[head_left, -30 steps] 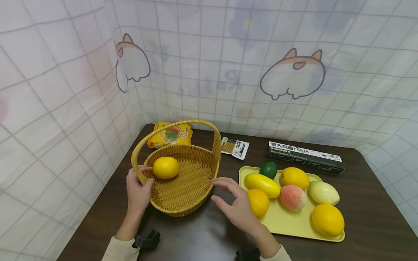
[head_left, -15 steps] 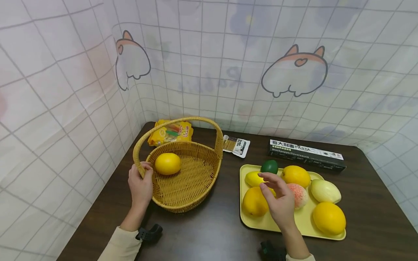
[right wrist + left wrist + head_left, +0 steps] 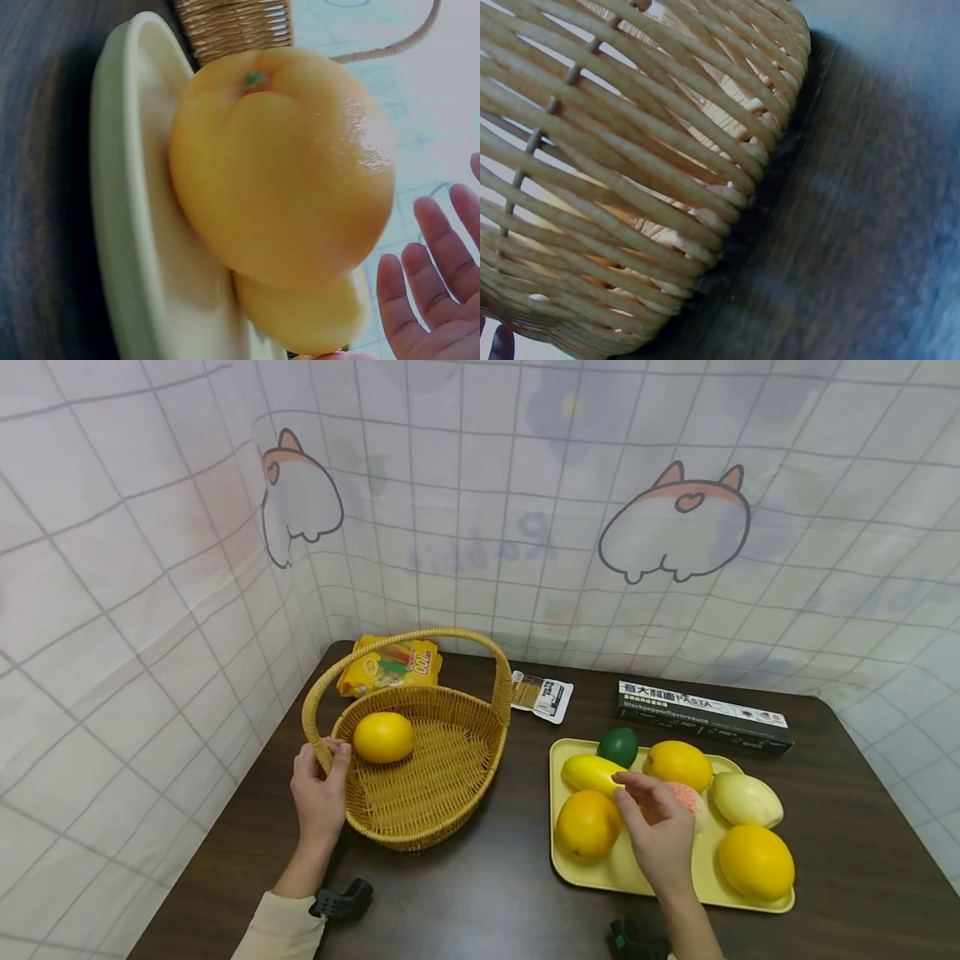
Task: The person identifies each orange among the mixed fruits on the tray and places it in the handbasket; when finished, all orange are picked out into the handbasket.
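My left hand (image 3: 318,789) grips the left rim of a woven wicker basket (image 3: 423,835), at the foot of its arched handle. In the left wrist view, the basket's side (image 3: 622,150) fills the left half and only bits of fingers show. Inside the basket lies a lemon-like yellow fruit (image 3: 383,737). My right hand (image 3: 663,839) is above a pale yellow tray (image 3: 622,878), its fingers apart and holding nothing. Under it a pink peach (image 3: 692,802) is partly hidden. Close by are a long yellow fruit (image 3: 591,773) and an orange (image 3: 281,165), which stands left of the fingers.
Also on the tray are a dark green fruit (image 3: 618,747), a yellow lemon-like fruit (image 3: 678,766), a pale green fruit (image 3: 747,800) and a round yellow-orange fruit (image 3: 756,862). Behind stand a yellow snack bag (image 3: 393,667), a small packet (image 3: 542,697) and a black pasta box (image 3: 701,717).
My right hand has moved right, from beside the basket to over the tray, then slightly lower toward the peach. My left hand stays on the basket's rim.
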Demonstrator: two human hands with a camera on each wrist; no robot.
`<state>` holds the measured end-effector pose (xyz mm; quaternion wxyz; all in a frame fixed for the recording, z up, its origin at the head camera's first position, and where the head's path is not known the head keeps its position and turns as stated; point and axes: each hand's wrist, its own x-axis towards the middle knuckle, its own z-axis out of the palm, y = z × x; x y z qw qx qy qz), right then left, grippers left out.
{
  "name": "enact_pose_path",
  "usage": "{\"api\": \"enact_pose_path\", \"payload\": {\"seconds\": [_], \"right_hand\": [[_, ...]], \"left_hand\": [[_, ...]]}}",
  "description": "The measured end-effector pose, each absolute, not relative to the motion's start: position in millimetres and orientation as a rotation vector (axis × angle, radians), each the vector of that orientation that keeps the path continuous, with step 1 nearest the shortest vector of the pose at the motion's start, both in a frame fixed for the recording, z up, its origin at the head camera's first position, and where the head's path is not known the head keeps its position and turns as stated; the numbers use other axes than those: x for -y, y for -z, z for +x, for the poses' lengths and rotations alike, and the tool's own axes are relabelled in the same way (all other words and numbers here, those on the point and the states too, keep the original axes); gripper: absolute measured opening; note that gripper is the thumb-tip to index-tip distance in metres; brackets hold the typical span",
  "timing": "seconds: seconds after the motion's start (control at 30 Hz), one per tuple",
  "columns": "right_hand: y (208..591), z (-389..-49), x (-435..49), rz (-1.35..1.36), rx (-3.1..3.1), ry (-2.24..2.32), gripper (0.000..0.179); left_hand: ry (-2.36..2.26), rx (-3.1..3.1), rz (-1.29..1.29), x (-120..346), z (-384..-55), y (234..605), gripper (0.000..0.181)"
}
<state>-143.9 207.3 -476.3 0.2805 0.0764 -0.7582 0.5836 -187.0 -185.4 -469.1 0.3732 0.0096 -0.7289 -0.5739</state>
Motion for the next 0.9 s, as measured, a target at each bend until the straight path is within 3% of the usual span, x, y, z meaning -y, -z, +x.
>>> {"api": "enact_pose_path", "payload": {"seconds": [0.4,0.57,0.9], "right_hand": [[485,-142,-201,0.085,2.204,-1.523,0.015],[484,-142,-207,0.193,2.318,-1.477,0.015],[484,-144,-227,0.423,2.522,-1.570,0.033]], "left_hand": [[1.509,1.848,-0.015,192,-186,477,0.014],[1.493,1.837,-0.040,192,-186,476,0.015],[1.467,1.821,-0.065,189,-188,472,0.012]]}}
